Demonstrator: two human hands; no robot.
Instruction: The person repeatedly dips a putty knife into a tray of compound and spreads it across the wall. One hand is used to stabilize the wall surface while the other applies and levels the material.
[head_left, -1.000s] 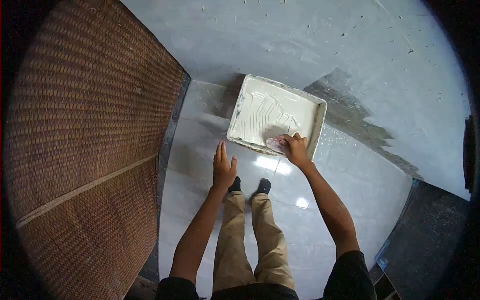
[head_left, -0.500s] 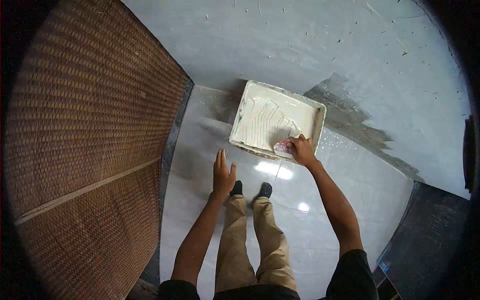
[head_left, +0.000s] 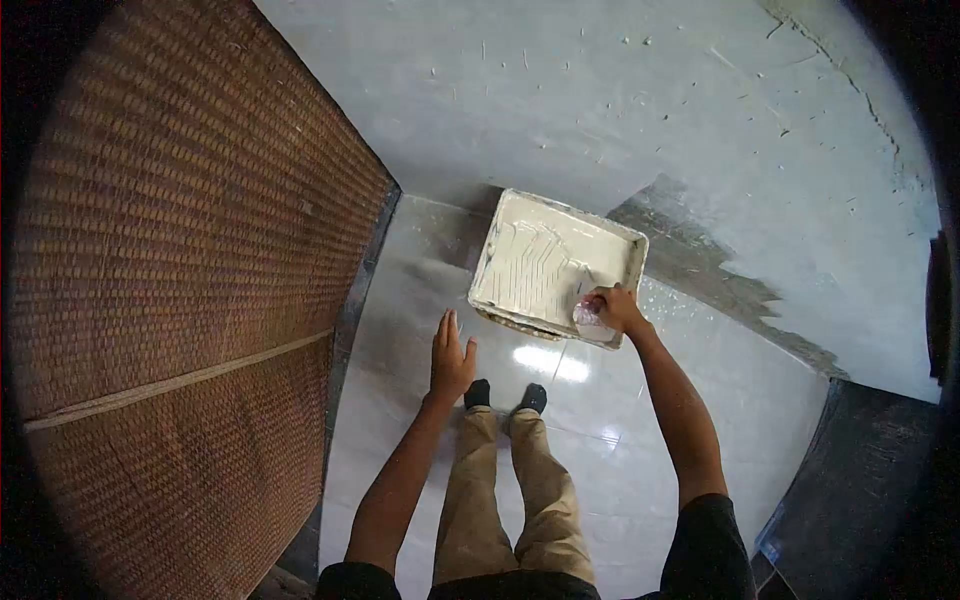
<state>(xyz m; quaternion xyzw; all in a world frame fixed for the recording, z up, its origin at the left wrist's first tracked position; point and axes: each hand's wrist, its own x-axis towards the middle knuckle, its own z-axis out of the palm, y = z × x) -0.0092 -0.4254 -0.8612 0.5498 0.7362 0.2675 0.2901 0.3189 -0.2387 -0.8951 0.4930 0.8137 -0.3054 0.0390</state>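
A rectangular tray [head_left: 488, 262] coated with cream-white paint rests on the tiled floor beside the wall. Ridges line the paint in its left half. My right hand [head_left: 617, 309] is closed on a small pinkish-white cup [head_left: 588, 314] at the tray's lower right corner; what the cup contains cannot be made out. My left hand [head_left: 453, 358] is held in the air below the tray's lower left corner, fingers extended and thumb apart, holding nothing.
The grey wall [head_left: 480, 110] has paint specks and a bare dark patch [head_left: 700, 245]. A woven brown panel [head_left: 190, 250] stands left. Dark board [head_left: 850, 480] at lower right. My feet [head_left: 506, 396] stand below the tray on glossy tiles [head_left: 400, 290].
The tray and floor appear lower in view. My right hand has shifted slightly right with the cup, along the tray's near edge. My left hand remains spread.
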